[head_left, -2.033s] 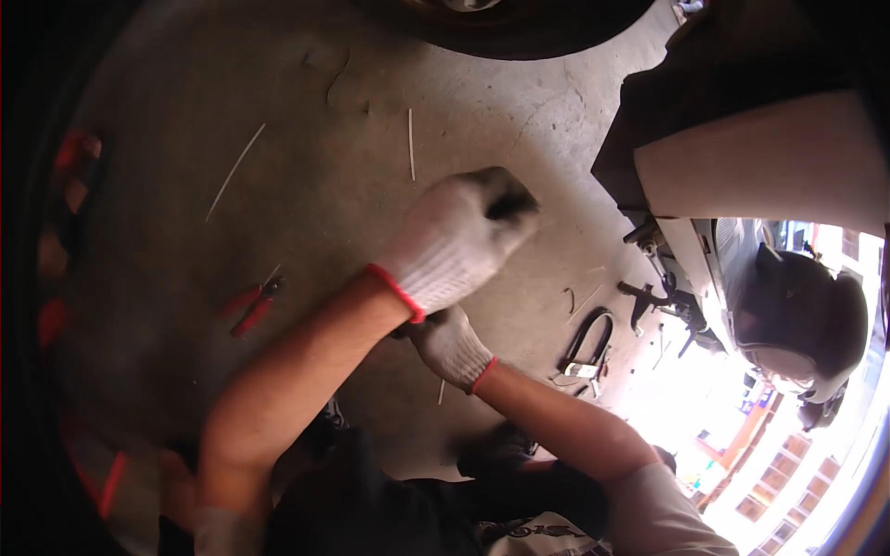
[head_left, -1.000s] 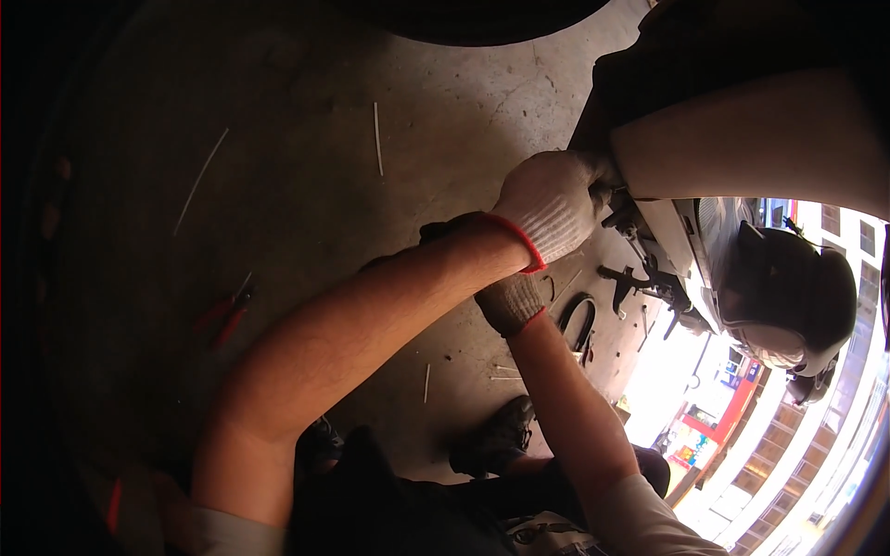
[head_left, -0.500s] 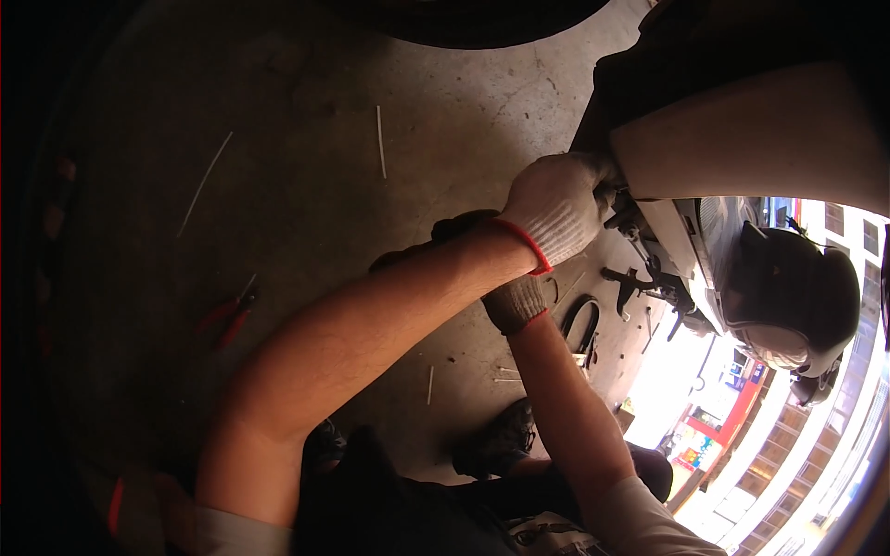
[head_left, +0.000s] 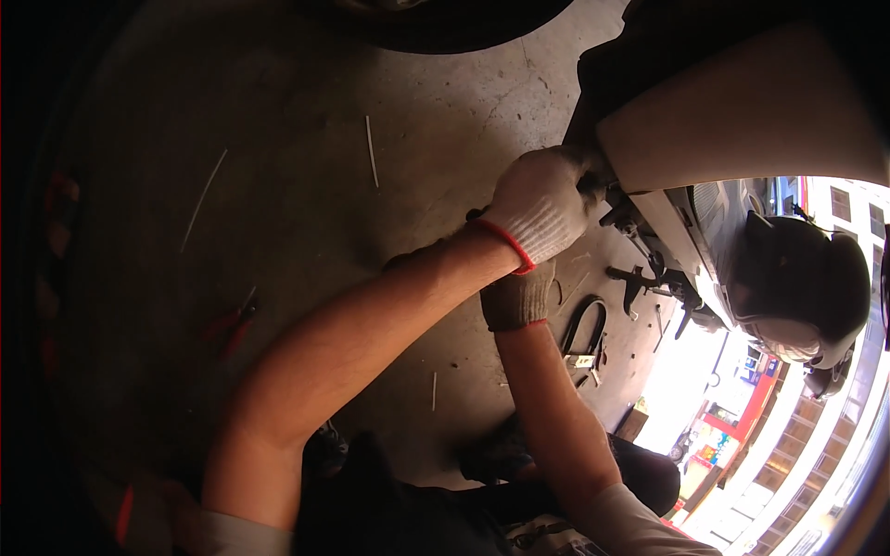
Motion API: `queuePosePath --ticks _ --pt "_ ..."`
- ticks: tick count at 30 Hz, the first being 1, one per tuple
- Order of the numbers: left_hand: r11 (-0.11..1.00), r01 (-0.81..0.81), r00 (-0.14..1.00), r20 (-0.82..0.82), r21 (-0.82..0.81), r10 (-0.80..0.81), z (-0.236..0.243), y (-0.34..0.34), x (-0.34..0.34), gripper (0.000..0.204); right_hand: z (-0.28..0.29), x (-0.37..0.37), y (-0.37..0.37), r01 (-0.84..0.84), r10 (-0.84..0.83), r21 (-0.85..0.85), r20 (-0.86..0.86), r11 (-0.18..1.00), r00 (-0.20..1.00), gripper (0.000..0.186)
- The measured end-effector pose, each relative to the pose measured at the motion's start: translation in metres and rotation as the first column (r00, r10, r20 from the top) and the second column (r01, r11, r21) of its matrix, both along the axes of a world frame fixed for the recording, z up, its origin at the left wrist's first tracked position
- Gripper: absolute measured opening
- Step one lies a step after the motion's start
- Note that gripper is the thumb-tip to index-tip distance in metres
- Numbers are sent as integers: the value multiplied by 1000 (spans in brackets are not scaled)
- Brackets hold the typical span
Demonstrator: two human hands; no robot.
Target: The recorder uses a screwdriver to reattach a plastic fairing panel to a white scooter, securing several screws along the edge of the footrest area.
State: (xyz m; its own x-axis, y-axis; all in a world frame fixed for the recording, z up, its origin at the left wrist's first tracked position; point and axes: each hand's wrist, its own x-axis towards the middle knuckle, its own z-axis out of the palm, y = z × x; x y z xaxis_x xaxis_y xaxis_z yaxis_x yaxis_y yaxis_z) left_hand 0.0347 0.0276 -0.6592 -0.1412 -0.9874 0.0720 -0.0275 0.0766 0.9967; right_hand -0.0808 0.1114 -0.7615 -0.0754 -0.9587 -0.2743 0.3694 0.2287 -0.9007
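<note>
Where the left hand (head_left: 542, 199) curls, the panel (head_left: 732, 116) lies — just rightward.

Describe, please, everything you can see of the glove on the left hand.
The glove on the left hand looks like whitish knitted fabric, ribbed toward the wrist, with a red cuff edge and dark fingers. They appear curled near the lower-left corner of the pale panel; whether they touch it or hold anything is too dark to tell.

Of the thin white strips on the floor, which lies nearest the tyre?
The upper-middle strip, below the tyre; the others lie farther left or lower.
</note>
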Motion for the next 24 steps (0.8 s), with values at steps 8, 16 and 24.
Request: queuePosePath --ticks 8,16,24 --pt "981 -36 988 141 -192 64 20 -20 27 38 68 58 -12 299 -301 153 -10 942 954 25" --pt "986 -83 994 62 -148 93 21 -16 16 34 60 54 -8 309 -288 114 -172 944 942 25" --pt "969 -129 987 69 -209 146 14 -17 14 33 65 61 -11 284 -269 78 -161 956 950 26"
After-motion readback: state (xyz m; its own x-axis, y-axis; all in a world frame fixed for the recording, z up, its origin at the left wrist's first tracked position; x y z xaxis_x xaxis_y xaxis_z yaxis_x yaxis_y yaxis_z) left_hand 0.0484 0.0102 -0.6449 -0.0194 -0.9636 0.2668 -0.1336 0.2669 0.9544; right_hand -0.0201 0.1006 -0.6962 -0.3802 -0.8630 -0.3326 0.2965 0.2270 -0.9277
